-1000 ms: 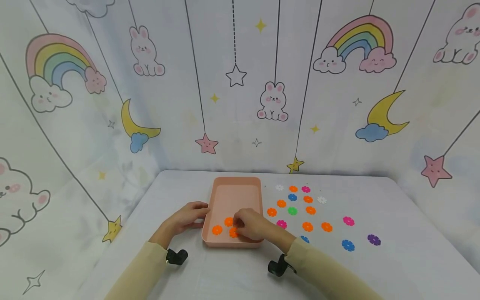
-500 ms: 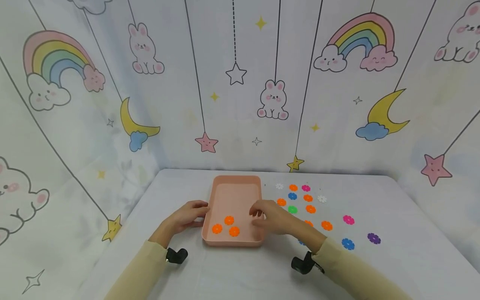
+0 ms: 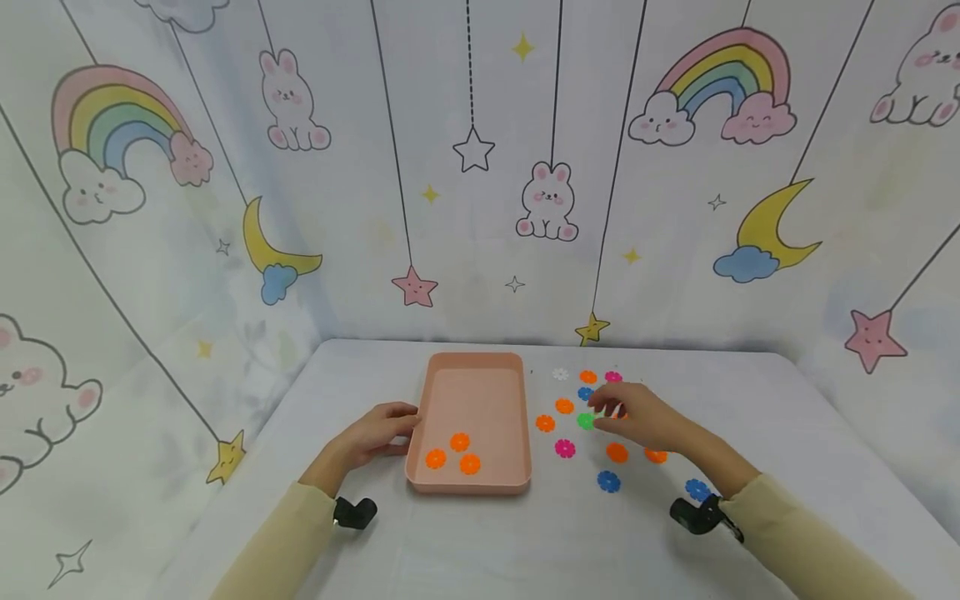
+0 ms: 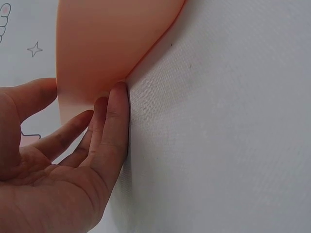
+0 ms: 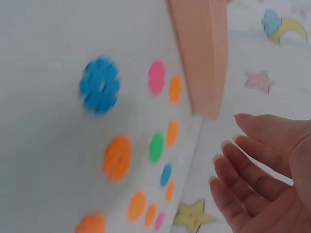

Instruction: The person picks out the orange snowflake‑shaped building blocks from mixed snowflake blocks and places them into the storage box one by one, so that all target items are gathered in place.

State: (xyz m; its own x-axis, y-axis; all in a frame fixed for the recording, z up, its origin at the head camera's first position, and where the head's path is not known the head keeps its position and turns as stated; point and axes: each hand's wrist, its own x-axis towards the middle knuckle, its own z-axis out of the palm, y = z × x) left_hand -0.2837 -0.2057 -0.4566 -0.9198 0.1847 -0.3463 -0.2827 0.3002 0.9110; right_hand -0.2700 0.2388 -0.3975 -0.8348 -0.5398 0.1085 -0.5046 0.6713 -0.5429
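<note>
A shallow peach-coloured tray [image 3: 476, 392] lies on the white table, with 3 orange flower-shaped discs [image 3: 469, 463] at its near end. At its left side is my left hand [image 3: 375, 435]; in the left wrist view the thumb and fingertips touch the outer wall [image 4: 107, 43]. My right hand [image 3: 643, 417] hovers over the scattered discs to the right of the tray, fingers loosely bent and nothing in them. A green disc [image 3: 585, 422] shows just by its fingertips, and the hand partly covers an orange disc behind it. In the right wrist view the palm [image 5: 272, 194] is bare.
Loose flower-shaped discs are spread right of the tray: a pink one [image 3: 565, 448], a blue one [image 3: 609, 482], several orange ones [image 3: 617, 452] and a white one [image 3: 560, 375]. A patterned cloth [image 3: 480, 208] hangs behind the table.
My right hand has left the tray, moving right and away to above the loose discs. The 3 orange discs stay in the tray. My left hand has kept its place.
</note>
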